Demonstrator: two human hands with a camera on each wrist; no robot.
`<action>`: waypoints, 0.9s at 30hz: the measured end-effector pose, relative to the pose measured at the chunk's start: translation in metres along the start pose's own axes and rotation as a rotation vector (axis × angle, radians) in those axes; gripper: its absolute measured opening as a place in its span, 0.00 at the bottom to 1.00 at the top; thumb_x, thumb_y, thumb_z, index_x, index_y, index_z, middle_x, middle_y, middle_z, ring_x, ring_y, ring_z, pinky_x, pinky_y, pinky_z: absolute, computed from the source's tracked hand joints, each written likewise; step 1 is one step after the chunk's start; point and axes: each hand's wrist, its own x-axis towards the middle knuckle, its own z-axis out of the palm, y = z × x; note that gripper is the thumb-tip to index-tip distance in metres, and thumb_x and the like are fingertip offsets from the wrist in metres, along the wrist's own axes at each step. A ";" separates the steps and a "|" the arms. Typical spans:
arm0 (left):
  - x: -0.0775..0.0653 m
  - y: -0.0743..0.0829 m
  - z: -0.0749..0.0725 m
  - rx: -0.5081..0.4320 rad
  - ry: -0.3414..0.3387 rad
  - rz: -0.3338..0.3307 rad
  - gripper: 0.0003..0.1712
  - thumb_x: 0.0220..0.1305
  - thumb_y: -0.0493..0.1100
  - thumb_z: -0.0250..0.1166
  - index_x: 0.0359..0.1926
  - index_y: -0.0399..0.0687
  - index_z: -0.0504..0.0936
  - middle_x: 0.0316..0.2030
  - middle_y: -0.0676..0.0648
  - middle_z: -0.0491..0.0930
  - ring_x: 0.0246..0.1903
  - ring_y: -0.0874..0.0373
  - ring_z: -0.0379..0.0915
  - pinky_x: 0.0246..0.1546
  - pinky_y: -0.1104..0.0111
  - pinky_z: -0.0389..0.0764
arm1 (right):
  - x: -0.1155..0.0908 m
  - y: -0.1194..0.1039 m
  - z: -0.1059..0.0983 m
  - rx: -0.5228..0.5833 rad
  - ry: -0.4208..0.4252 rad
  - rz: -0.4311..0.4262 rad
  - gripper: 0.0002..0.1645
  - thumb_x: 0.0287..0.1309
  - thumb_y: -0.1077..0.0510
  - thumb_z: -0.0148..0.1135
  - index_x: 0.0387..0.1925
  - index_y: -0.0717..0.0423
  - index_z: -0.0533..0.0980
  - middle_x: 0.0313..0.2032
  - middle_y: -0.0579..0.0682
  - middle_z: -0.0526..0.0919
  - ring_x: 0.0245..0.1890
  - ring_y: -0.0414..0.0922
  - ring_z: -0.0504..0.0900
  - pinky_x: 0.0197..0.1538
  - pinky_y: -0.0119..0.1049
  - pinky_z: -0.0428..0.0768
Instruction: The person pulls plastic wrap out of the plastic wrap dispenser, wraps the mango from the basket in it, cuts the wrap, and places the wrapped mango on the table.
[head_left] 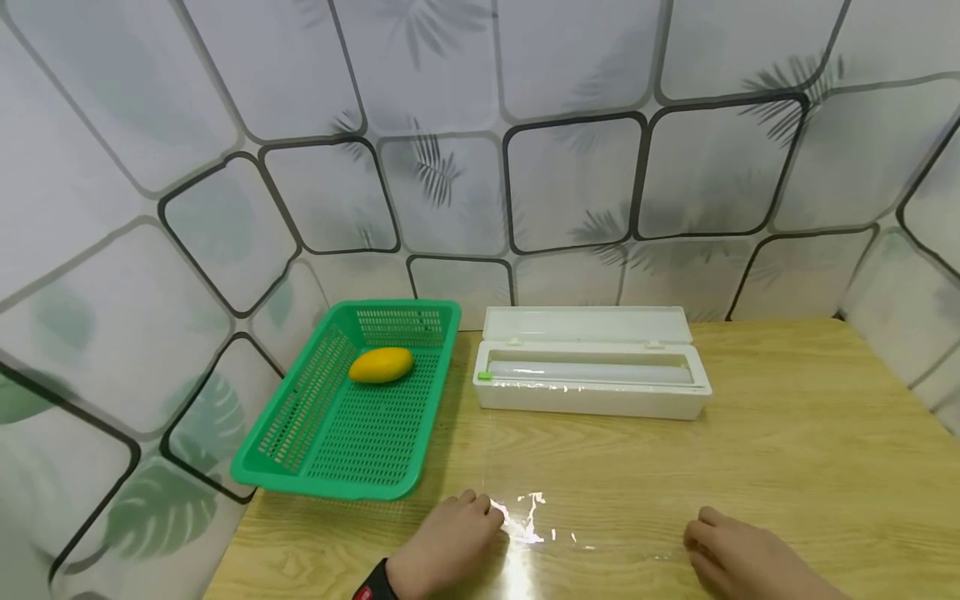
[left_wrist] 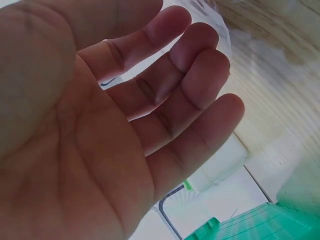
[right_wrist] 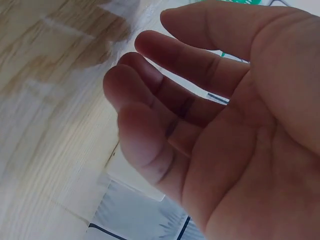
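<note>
We saw thin, clear film (head_left: 528,521) on the table (head_left: 795,450), in front of the white box (head_left: 592,402). Our left hand (head_left: 453,542) and right hand (head_left: 750,557) were loosely bent, pinching nothing. It seemed light, floppy (and clingy), best held by its front corners.

The clear film (head_left: 527,523) is hard to trace; the head view crops the wristband (head_left: 377,584).

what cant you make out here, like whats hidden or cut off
Clear film: see-through, so its full outline is lost in the head view.
Film roll: underside hidden inside the white box, head view.
Black wristband: cut off by the head view's bottom edge.
Yellow fruit: underside hidden against the green basket, head view.
</note>
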 end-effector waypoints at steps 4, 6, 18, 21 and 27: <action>0.001 0.000 0.000 0.012 0.019 0.003 0.05 0.58 0.42 0.67 0.31 0.54 0.78 0.28 0.55 0.75 0.29 0.61 0.71 0.24 0.73 0.69 | 0.000 -0.001 0.000 -0.017 0.048 -0.043 0.05 0.62 0.58 0.65 0.33 0.43 0.78 0.30 0.30 0.69 0.25 0.26 0.64 0.24 0.30 0.69; 0.001 0.000 0.000 0.012 0.020 0.007 0.05 0.58 0.41 0.67 0.31 0.54 0.78 0.28 0.55 0.75 0.30 0.61 0.71 0.24 0.73 0.69 | 0.000 -0.002 -0.001 -0.021 0.049 -0.047 0.04 0.63 0.58 0.64 0.33 0.43 0.78 0.31 0.30 0.69 0.26 0.26 0.64 0.25 0.30 0.70; 0.003 0.000 -0.001 -0.025 -0.004 -0.001 0.04 0.62 0.42 0.66 0.32 0.55 0.78 0.27 0.56 0.72 0.28 0.62 0.68 0.23 0.74 0.67 | 0.004 0.000 -0.004 -0.026 0.079 -0.032 0.03 0.64 0.59 0.62 0.38 0.47 0.79 0.35 0.35 0.72 0.27 0.26 0.68 0.26 0.31 0.73; 0.003 0.000 0.000 -0.039 -0.013 -0.013 0.04 0.63 0.42 0.65 0.32 0.55 0.78 0.26 0.56 0.72 0.28 0.62 0.68 0.23 0.74 0.66 | 0.005 0.002 -0.002 -0.042 0.059 -0.008 0.05 0.63 0.60 0.63 0.40 0.48 0.78 0.35 0.38 0.71 0.27 0.28 0.66 0.26 0.31 0.71; 0.002 0.000 -0.001 -0.046 -0.022 -0.027 0.04 0.65 0.44 0.65 0.32 0.56 0.80 0.26 0.55 0.73 0.28 0.61 0.69 0.24 0.73 0.68 | 0.004 0.004 0.000 -0.062 -0.005 0.039 0.11 0.61 0.57 0.64 0.45 0.54 0.80 0.36 0.41 0.70 0.28 0.29 0.65 0.26 0.32 0.70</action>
